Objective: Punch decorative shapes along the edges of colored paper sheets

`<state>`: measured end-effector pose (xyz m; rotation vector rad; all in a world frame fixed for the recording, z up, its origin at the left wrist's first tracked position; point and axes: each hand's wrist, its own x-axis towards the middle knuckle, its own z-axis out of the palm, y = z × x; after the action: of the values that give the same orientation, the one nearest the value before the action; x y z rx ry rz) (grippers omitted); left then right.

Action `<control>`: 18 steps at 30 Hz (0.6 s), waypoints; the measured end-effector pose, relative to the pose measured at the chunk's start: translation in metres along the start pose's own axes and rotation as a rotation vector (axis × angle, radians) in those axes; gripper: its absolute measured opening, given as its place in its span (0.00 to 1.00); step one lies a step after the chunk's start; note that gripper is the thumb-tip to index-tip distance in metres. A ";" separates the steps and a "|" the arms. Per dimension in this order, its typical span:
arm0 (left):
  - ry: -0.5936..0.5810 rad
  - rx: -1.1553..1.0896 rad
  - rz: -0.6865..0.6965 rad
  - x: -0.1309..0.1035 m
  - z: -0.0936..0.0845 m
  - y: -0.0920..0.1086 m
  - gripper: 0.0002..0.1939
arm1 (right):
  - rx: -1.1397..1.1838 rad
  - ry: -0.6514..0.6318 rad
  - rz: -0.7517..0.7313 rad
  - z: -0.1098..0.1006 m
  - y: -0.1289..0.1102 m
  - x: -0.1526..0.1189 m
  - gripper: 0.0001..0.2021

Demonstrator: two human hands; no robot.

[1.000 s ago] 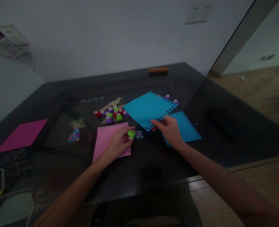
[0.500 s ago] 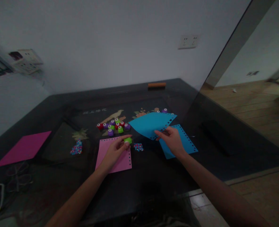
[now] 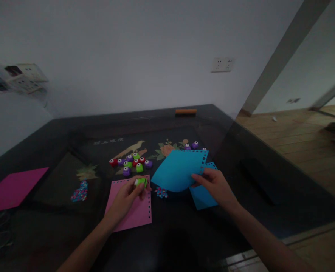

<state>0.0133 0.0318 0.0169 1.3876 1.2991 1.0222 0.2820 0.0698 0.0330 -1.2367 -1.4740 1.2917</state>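
My left hand [image 3: 127, 196] is closed on a small green craft punch [image 3: 141, 183], above a pink paper sheet [image 3: 136, 215] with holes along its top and right edges. Pinched in my right hand [image 3: 215, 186] is a blue paper sheet [image 3: 179, 170], raised and curved, with punched shapes along its top and right edges. Below it lies a second blue sheet [image 3: 203, 200], also punched along its edge and partly covered. A small pile of punched paper bits [image 3: 161, 193] lies between the pink sheet and the raised blue one.
Several red, green and purple craft punches [image 3: 127, 172] stand behind the pink sheet, and purple ones [image 3: 195, 144] stand farther right. Another confetti pile [image 3: 80, 192] and a magenta sheet [image 3: 16, 189] lie at left. An orange-brown roll [image 3: 186, 112] is near the wall.
My right hand has turned the raised blue sheet so its face shows more and its corner hangs lower. My left hand has tilted the green punch. The camera view has shifted upward.
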 end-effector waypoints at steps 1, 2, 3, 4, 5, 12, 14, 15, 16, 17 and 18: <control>-0.006 0.027 0.017 0.001 -0.001 0.003 0.13 | -0.030 -0.004 -0.009 -0.007 -0.001 -0.002 0.16; -0.006 0.055 0.030 0.002 -0.002 0.005 0.13 | -0.059 -0.014 -0.024 -0.014 -0.001 -0.004 0.15; 0.000 0.085 0.040 0.004 -0.002 0.008 0.13 | -0.088 -0.019 -0.043 -0.022 -0.001 -0.006 0.14; 0.010 0.120 0.047 0.007 -0.003 0.012 0.12 | -0.114 -0.023 -0.063 -0.030 0.000 -0.008 0.14; 0.020 0.158 0.056 0.011 -0.003 0.015 0.12 | -0.142 -0.028 -0.077 -0.038 0.002 -0.009 0.14; 0.026 0.311 0.133 0.065 0.011 0.043 0.13 | -0.144 -0.046 -0.054 -0.073 0.024 -0.012 0.13; 0.058 0.306 0.184 0.091 0.019 0.045 0.14 | -0.122 -0.079 -0.048 -0.077 0.031 -0.012 0.14; 0.053 0.317 0.207 0.106 0.023 0.045 0.14 | -0.123 -0.104 -0.055 -0.077 0.033 -0.012 0.14; 0.048 0.343 0.235 0.120 0.028 0.045 0.14 | -0.131 -0.133 -0.069 -0.078 0.035 -0.013 0.15; 0.020 0.393 0.264 0.135 0.034 0.044 0.14 | -0.142 -0.159 -0.089 -0.078 0.036 -0.014 0.15; 0.012 0.419 0.285 0.149 0.040 0.042 0.13 | -0.156 -0.179 -0.115 -0.077 0.037 -0.015 0.15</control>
<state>0.0739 0.1765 0.0457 1.9301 1.4039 0.9772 0.3655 0.0707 0.0091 -1.1396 -1.7757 1.2559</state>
